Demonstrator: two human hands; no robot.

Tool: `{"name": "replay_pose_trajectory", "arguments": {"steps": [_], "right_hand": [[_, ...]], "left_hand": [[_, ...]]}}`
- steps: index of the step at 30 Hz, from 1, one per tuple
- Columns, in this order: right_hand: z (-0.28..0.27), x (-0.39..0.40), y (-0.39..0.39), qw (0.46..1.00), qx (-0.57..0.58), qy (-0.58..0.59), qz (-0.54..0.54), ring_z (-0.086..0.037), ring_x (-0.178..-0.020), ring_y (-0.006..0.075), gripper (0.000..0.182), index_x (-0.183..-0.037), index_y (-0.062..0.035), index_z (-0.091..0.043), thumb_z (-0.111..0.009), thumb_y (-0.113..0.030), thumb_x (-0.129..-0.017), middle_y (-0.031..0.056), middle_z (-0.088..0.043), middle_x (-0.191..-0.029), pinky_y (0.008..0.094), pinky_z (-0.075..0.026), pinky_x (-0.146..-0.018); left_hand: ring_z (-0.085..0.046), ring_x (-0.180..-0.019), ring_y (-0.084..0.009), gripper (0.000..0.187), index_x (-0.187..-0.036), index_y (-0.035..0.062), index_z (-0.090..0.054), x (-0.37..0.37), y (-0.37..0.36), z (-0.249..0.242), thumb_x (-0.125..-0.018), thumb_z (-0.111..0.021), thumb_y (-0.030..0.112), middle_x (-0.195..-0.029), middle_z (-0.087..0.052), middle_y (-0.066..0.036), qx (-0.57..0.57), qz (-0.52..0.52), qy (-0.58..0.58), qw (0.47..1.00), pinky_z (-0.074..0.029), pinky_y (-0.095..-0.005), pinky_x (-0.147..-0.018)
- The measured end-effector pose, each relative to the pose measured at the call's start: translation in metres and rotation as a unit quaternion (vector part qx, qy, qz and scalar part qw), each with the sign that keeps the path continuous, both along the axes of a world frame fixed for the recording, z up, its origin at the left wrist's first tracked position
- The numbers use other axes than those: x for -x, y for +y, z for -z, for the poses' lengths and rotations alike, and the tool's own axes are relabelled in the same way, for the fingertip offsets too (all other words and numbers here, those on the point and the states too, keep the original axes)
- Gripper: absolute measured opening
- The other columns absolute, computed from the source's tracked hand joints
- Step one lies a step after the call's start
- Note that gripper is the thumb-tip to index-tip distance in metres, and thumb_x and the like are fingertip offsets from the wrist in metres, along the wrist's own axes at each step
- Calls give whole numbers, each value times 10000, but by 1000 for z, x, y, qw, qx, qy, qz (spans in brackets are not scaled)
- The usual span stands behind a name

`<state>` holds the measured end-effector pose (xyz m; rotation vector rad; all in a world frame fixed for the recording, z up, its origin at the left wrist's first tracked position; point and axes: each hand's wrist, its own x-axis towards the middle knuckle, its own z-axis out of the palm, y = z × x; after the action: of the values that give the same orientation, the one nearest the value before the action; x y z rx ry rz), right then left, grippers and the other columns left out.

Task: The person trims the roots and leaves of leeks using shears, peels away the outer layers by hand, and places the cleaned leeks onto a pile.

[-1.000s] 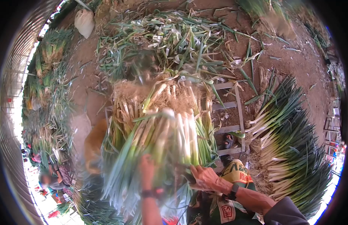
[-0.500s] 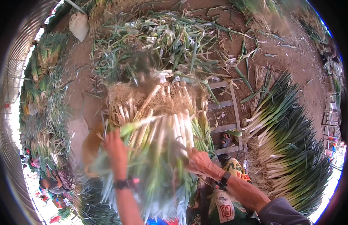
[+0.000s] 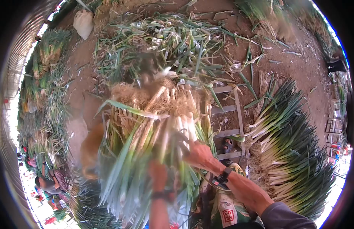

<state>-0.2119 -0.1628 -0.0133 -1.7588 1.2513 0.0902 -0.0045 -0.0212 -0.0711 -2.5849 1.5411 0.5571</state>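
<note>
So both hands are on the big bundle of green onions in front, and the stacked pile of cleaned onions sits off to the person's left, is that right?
Not quite. The stacked pile lies to the person's right, as the head view shows. Both the left hand and right hand are on the bundle.

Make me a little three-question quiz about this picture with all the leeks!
1. True or false: the right hand touches the leek bundle.
2. Which way do the bundle's roots point? A) toward the person B) away from the person
3. Fill in: the neat leek stack lies on the person's ____ side.

Key: 1 true; 2 B; 3 right. The left hand is blurred, low against the bundle's green leaves.
</note>
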Motion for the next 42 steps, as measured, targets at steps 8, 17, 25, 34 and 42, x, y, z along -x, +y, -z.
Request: {"name": "replay_pose_trajectory", "arguments": {"steps": [8, 17, 25, 34, 42], "right_hand": [[-74, 67, 61, 989, 11, -123, -77, -659, -732, 416, 717, -1328, 7, -470, -765, -351, -782, 253, -642, -943, 496, -552, -628], [-65, 63, 45, 994, 10, -105, -5, -652, -785, 442, 696, -1241, 18, -495, -785, -363, -735, 258, -633, -965, 516, -545, -652], [-77, 42, 33, 995, 20, -79, -51, -649, -734, 436, 682, -1200, 29, -521, -790, -367, -714, 235, -624, -895, 509, -545, -626], [-59, 15, 86, 957, 67, -181, -216, -639, -643, 368, 674, -1155, 72, -498, -778, -386, -748, 197, -594, -827, 483, -539, -528], [-34, -14, 111, 961, -9, -152, -231, -641, -589, 349, 575, -1186, 69, -504, -745, -280, -797, 212, -603, -840, 466, -516, -464]], "left_hand": [[-651, -868, -433, 279, -954, -11, -638, -19, -21, -39, -731, -709, 143, -913, -671, -252, 93, -116, 130, 980, -503, -494, -801], [-646, -842, -428, 237, -1014, 21, -608, 14, 23, -55, -785, -667, 36, -881, -655, -215, 120, -55, 69, 989, -497, -493, -744], [-610, -995, -398, 360, -1116, 30, -642, 44, 87, -13, -819, -729, 215, -1055, -647, -195, 100, 4, 160, 982, -488, -484, -856], [-536, -1083, -383, 378, -1137, 49, -599, -45, 35, -27, -785, -735, 66, -1094, -591, -164, 148, -26, -94, 984, -413, -507, -954], [-548, -1100, -359, 407, -1111, 70, -602, -55, 33, -13, -752, -793, 79, -1074, -603, -141, 126, -22, -143, 981, -431, -502, -928]]}}
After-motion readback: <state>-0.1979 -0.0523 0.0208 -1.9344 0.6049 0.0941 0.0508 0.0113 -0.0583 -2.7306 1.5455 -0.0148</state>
